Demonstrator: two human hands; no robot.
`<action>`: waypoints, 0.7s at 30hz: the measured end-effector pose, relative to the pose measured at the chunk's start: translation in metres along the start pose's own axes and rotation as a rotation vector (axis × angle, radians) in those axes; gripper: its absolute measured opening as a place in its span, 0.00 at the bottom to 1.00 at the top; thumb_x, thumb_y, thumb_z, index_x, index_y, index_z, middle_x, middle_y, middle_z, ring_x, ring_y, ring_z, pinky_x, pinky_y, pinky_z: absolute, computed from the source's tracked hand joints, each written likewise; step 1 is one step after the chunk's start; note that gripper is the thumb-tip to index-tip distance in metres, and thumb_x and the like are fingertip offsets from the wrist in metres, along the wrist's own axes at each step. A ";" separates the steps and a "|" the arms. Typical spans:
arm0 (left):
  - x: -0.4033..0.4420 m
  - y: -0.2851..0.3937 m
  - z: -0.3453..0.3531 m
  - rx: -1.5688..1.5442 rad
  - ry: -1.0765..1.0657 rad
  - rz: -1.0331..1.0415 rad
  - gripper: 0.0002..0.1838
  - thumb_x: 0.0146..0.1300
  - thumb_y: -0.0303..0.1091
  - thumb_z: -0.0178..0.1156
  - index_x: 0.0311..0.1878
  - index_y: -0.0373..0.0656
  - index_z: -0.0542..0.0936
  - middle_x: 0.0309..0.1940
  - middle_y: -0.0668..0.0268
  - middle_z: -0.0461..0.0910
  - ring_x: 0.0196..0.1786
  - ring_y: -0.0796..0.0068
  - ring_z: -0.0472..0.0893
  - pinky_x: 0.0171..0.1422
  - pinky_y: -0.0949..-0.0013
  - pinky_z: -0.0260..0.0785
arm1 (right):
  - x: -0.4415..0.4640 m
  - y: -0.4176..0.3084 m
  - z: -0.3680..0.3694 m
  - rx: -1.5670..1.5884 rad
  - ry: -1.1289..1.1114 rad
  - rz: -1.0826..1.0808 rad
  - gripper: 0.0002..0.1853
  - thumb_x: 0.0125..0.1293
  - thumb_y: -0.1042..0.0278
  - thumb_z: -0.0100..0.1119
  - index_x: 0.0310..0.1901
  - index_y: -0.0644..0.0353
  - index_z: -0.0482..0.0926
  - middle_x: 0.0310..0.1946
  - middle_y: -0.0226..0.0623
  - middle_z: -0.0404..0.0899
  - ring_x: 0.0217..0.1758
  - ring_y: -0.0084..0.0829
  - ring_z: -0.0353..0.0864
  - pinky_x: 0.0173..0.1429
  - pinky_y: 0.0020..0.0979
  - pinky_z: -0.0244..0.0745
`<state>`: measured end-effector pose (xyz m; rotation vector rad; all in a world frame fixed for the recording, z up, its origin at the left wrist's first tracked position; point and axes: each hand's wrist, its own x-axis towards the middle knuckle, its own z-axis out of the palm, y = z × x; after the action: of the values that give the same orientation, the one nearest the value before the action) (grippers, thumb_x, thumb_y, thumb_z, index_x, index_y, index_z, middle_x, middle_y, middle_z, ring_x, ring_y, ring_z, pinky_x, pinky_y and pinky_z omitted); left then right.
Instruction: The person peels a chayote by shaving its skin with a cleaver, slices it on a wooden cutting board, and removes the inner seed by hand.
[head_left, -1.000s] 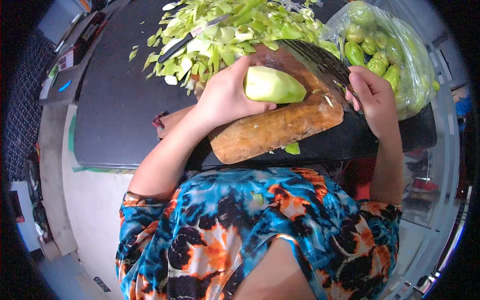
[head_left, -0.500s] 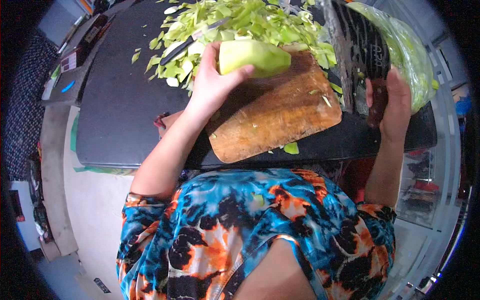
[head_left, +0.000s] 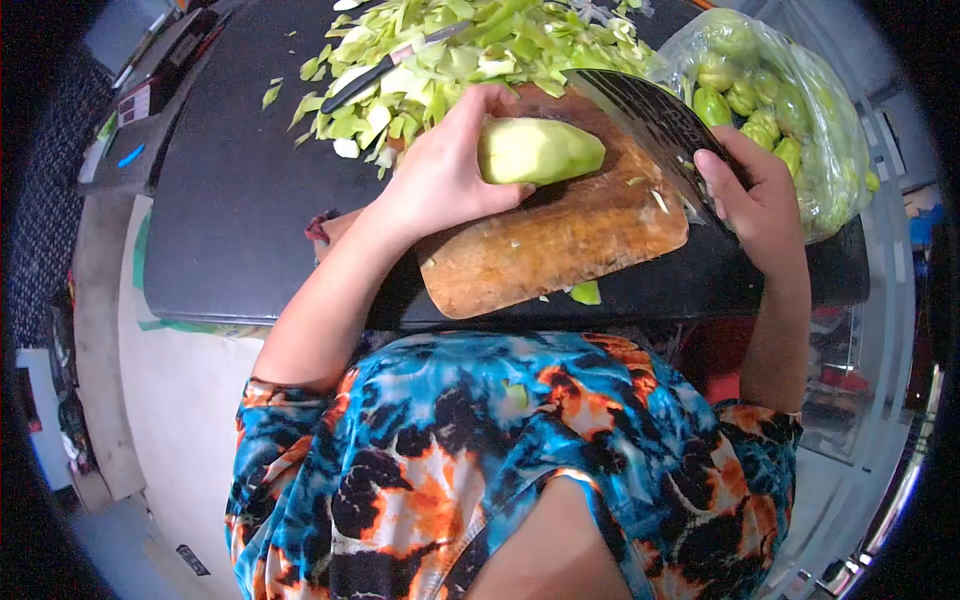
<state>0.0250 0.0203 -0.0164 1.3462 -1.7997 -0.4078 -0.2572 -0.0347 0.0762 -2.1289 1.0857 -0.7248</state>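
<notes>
Above the wooden cutting board point(head_left: 560, 250), my left hand point(head_left: 450, 170) grips a peeled pale green vegetable point(head_left: 545, 152) by its left end. My right hand point(head_left: 750, 195) is closed round the handle of a cleaver point(head_left: 645, 120), and its fingers hide most of that handle. The broad dark blade slants up and left over the right part of the board, just right of the vegetable. A gap shows between blade and vegetable.
Green peels point(head_left: 480, 60) are heaped at the table's back, with a black-handled knife point(head_left: 365, 83) lying on them. A clear plastic bag point(head_left: 825, 150) of green vegetables stands at the right. The black table point(head_left: 230, 220) has a rounded front edge.
Half a second ago the cleaver was upright near the bag; now it has swung left and tilted over the board. My left hand has brought the vegetable lower and slightly right.
</notes>
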 end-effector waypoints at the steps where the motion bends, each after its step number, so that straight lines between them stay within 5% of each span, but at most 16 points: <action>1: 0.002 0.002 -0.003 0.056 -0.030 0.005 0.36 0.44 0.35 0.73 0.56 0.41 0.67 0.44 0.59 0.78 0.50 0.65 0.79 0.55 0.65 0.71 | 0.000 0.000 0.000 -0.012 0.001 0.026 0.12 0.65 0.65 0.59 0.42 0.68 0.78 0.29 0.29 0.77 0.33 0.18 0.73 0.39 0.24 0.69; 4: 0.011 0.016 -0.007 0.057 -0.124 -0.034 0.35 0.44 0.35 0.73 0.56 0.41 0.69 0.46 0.58 0.79 0.52 0.66 0.79 0.57 0.66 0.70 | 0.001 -0.002 0.000 -0.023 -0.035 0.014 0.13 0.65 0.64 0.60 0.42 0.68 0.78 0.30 0.32 0.79 0.33 0.19 0.73 0.40 0.26 0.70; 9: 0.021 0.003 -0.007 -0.194 -0.201 -0.010 0.36 0.44 0.36 0.76 0.56 0.35 0.72 0.51 0.58 0.78 0.54 0.69 0.77 0.62 0.68 0.67 | 0.009 -0.011 -0.003 -0.233 -0.101 -0.130 0.12 0.66 0.63 0.57 0.42 0.65 0.77 0.27 0.44 0.78 0.29 0.37 0.77 0.37 0.32 0.71; 14: 0.024 -0.021 -0.009 -0.460 -0.258 -0.303 0.33 0.55 0.38 0.71 0.59 0.32 0.70 0.44 0.61 0.82 0.50 0.74 0.79 0.57 0.70 0.71 | 0.020 -0.019 0.010 -0.424 -0.077 -0.306 0.11 0.67 0.62 0.53 0.43 0.61 0.76 0.28 0.50 0.77 0.32 0.52 0.77 0.36 0.42 0.71; 19: 0.017 -0.010 -0.004 -0.431 -0.126 -0.273 0.37 0.51 0.40 0.73 0.61 0.34 0.69 0.49 0.58 0.79 0.52 0.71 0.78 0.59 0.67 0.69 | 0.029 -0.023 0.020 -0.618 -0.060 -0.352 0.12 0.68 0.60 0.51 0.43 0.59 0.75 0.29 0.50 0.78 0.34 0.52 0.78 0.37 0.48 0.71; 21: 0.013 -0.017 0.003 -0.197 -0.100 0.004 0.40 0.47 0.43 0.75 0.60 0.35 0.68 0.45 0.56 0.79 0.50 0.64 0.79 0.58 0.66 0.70 | 0.032 -0.021 0.021 -0.616 -0.036 -0.361 0.11 0.67 0.60 0.52 0.42 0.59 0.75 0.28 0.49 0.78 0.34 0.52 0.78 0.37 0.48 0.71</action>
<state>0.0321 0.0017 -0.0240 1.2028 -1.7914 -0.6428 -0.2159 -0.0462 0.0837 -2.9025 1.0014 -0.5470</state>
